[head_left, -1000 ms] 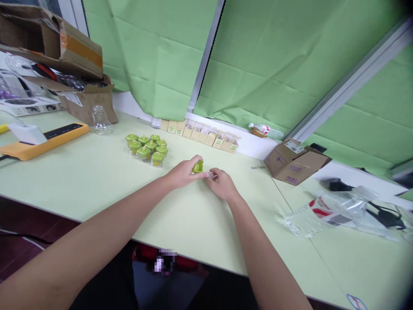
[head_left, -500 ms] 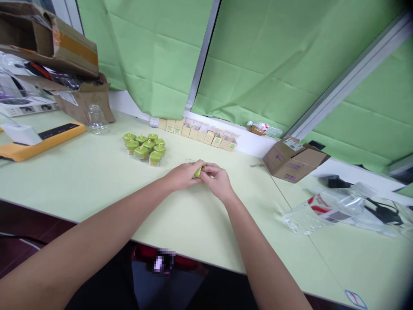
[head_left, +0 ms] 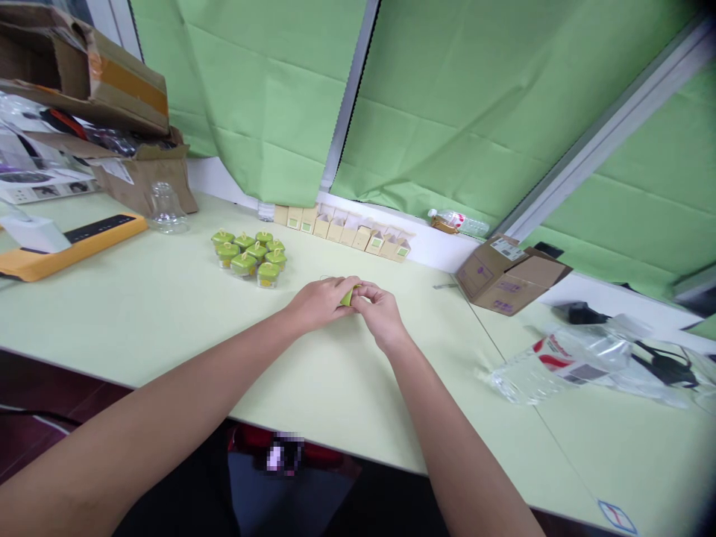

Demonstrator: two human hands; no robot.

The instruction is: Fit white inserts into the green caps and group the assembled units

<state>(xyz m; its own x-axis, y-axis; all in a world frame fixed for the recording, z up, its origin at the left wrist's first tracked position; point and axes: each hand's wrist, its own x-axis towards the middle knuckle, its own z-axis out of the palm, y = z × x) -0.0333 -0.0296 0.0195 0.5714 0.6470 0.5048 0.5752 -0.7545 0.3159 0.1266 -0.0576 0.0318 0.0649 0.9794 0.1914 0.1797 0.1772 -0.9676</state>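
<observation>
Over the middle of the table, my left hand [head_left: 325, 302] is closed around a small green-lidded container [head_left: 347, 297]. Only a green piece of it shows between the hands, and a faint clear edge peeks out behind my left knuckles. The fingertips of my right hand [head_left: 380, 312] pinch the green part from the right side. Most of the container is hidden by my fingers. To the left stands a cluster of several small clear jars with green lids and yellowish loops on top [head_left: 245, 263].
A row of small open cardboard boxes [head_left: 350, 233] lines the back edge. A clear plastic bottle [head_left: 559, 365] lies at right, near a brown carton [head_left: 512, 276]. An orange-and-black power strip [head_left: 106, 230], a clear bell-shaped piece [head_left: 166, 209] and stacked cartons [head_left: 128, 89] occupy the left.
Both hands have shifted very slightly to the right, and the right fingers sit a little differently on the green part. The jars and boxes stay in place.
</observation>
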